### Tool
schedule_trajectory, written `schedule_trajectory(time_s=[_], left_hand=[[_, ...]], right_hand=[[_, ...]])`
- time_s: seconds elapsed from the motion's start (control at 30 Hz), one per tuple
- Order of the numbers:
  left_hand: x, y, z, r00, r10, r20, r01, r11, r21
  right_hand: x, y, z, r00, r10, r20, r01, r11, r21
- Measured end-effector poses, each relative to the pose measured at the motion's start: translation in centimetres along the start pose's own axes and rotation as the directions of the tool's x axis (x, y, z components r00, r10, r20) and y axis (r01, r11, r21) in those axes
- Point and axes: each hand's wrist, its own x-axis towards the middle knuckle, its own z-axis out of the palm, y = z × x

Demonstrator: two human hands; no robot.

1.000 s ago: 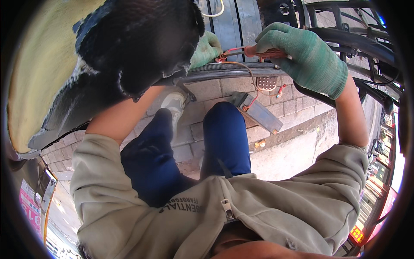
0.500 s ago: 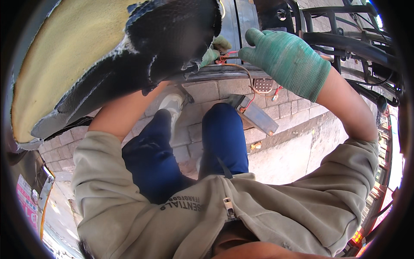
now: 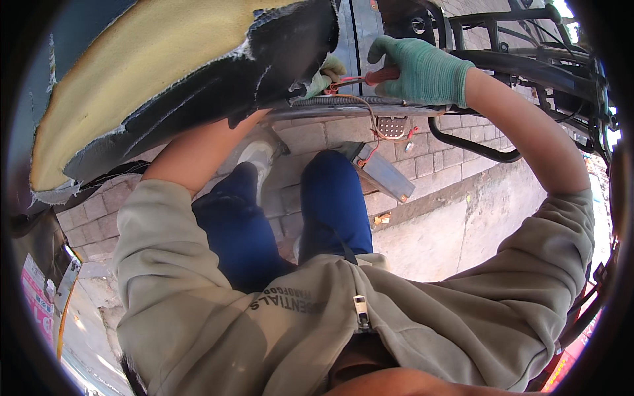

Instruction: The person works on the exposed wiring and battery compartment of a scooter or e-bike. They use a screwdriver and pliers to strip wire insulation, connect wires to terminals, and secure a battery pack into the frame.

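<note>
My right hand [image 3: 419, 71], in a green knitted glove, is closed around the red handle of a screwdriver [image 3: 384, 74]. Its shaft points left, toward the end of a red wire [image 3: 336, 86] by the grey batteries [image 3: 367, 33]. My left hand [image 3: 323, 76], gloved too, pinches at that wire end; the torn seat [image 3: 277, 56] hides part of it. A brown wire [image 3: 362, 99] hangs from the same spot over the frame edge. Below, a loose grey battery [image 3: 386, 174] lies on the paving with a red wire on its terminal.
The seat's yellow foam [image 3: 145, 59] and ripped black cover loom over my left forearm. Black metal tubes [image 3: 535, 66] of the vehicle frame stand at the right. A perforated pedal [image 3: 391, 127] sits below the frame edge. Brick paving [image 3: 307, 138] lies around my feet.
My right hand has turned and shifted slightly, so the screwdriver's red handle now shows. The view has moved a little; my left hand stays at the wire end.
</note>
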Motion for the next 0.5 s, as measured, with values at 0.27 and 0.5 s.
schedule_trajectory(time_s=[0.27, 0.5], left_hand=[[-1.4, 2.3, -0.6, 0.999, 0.021, -0.036, -0.013, 0.980, 0.201], [-2.1, 3.7, -0.8, 0.999, 0.013, 0.047, -0.017, 0.997, 0.080]], right_hand=[[-0.2, -2.5, 1.0, 0.912, -0.409, -0.033, 0.340, 0.799, -0.497], [0.5, -1.6, 1.8, 0.945, -0.117, -0.304, 0.026, 0.957, -0.288]])
